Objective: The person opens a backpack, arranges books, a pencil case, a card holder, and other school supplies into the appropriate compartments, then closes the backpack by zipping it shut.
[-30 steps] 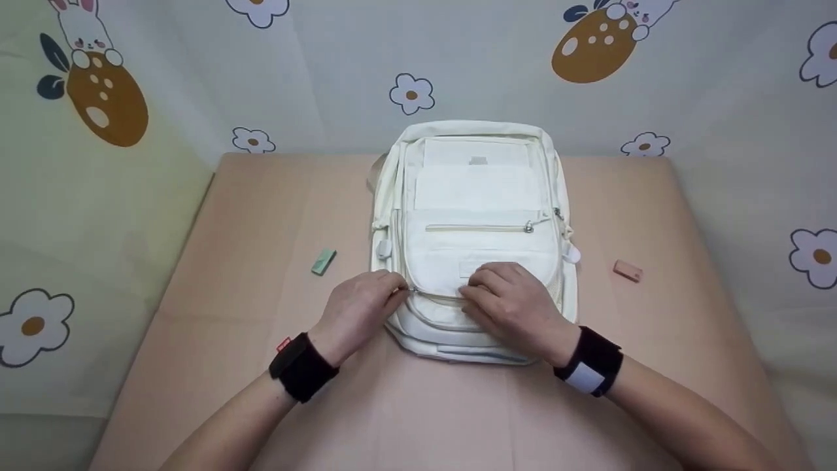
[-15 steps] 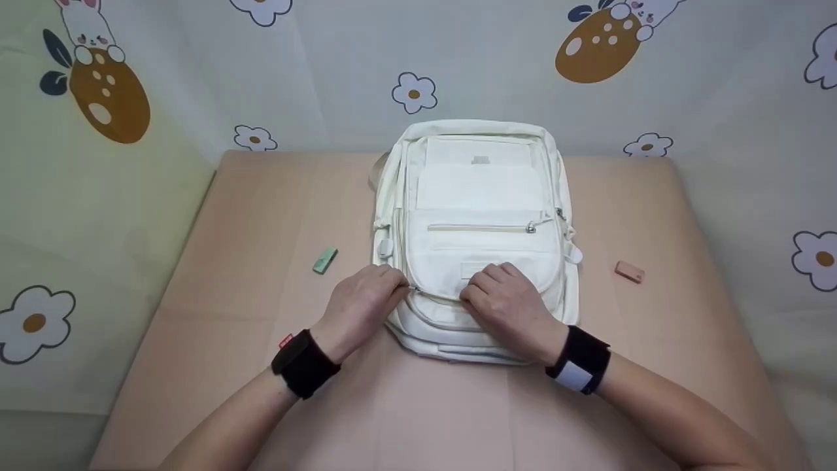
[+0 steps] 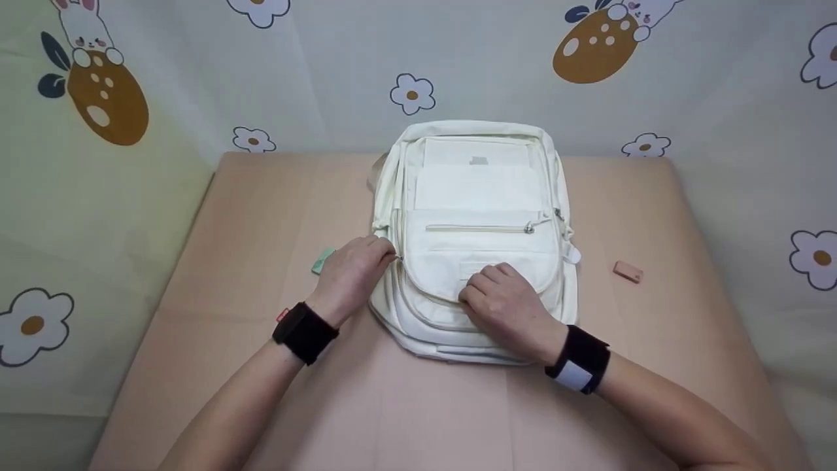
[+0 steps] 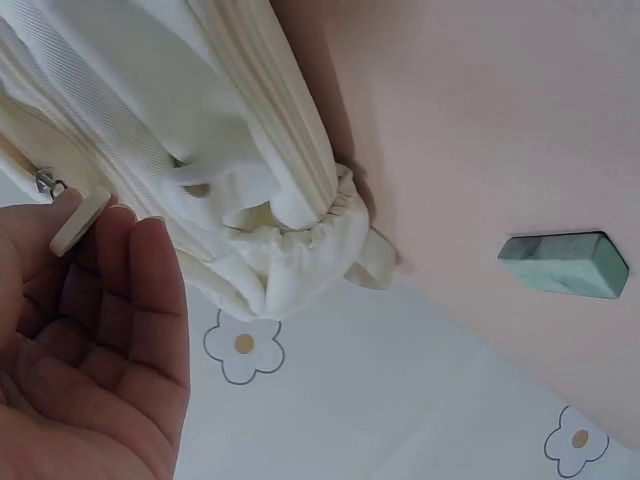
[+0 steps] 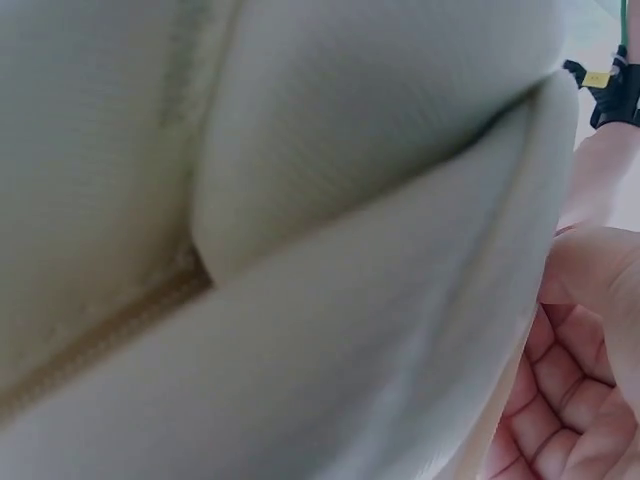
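A cream backpack lies on the table with its front pocket facing up. At the left side of that pocket, my left hand pinches a zipper pull between thumb and fingers. Its metal slider sits on the zipper track in the left wrist view. My right hand grips the lower edge of the front pocket with curled fingers. In the right wrist view, the pocket fabric fills most of the picture, beside the curled fingers of that hand.
A green eraser-like block lies left of the backpack, partly behind my left hand in the head view. To the right lies a pink block. The table meets a patterned curtain at the back and sides.
My left hand has moved up along the left side of the front pocket with the zipper pull, now overlapping the green block. The right hand has stayed at the pocket edge.
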